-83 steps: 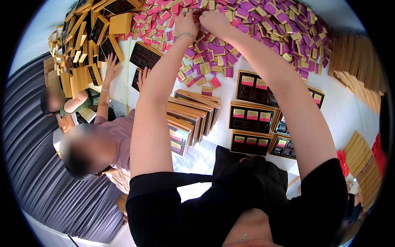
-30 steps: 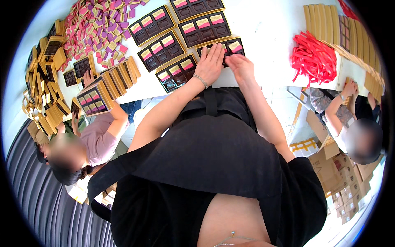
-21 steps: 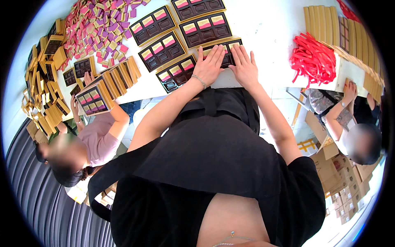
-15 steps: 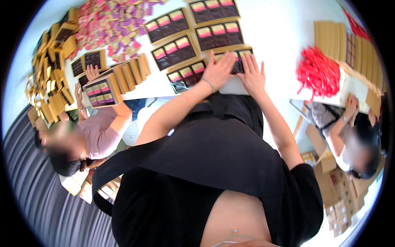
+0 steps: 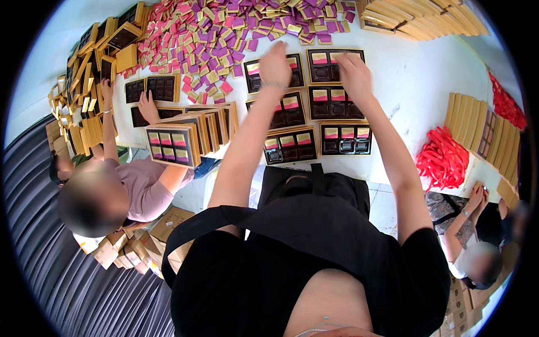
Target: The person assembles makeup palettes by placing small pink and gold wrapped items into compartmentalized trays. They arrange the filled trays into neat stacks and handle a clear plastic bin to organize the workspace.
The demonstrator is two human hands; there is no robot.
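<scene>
Two columns of shallow dark-brown trays with gold edges lie before me. Each has pink-and-gold wrapped pieces along its far row, while the near compartments show dark. My left hand (image 5: 275,66) is over the far left tray (image 5: 296,72), its curled fingers hidden and blurred toward the loose pieces. Above the far right tray (image 5: 323,69) my right hand (image 5: 355,74) points down with fingers pinched together; what they hold, if anything, is hidden. Nearest me are a left tray (image 5: 292,147) and a right tray (image 5: 347,140), with glossy film showing in some of their compartments.
A pile of pink, purple and gold pieces (image 5: 219,42) spreads beyond the trays. Stacked trays (image 5: 421,19) stand at the far right, beyond red ribbons (image 5: 443,158). At left, a person in pink (image 5: 143,182) works beside filled trays (image 5: 168,147). Another person (image 5: 477,253) sits at right.
Both hands have left the near right tray and reached forward to the far trays. The view has shifted, showing more of the loose pieces and stacks beyond.
</scene>
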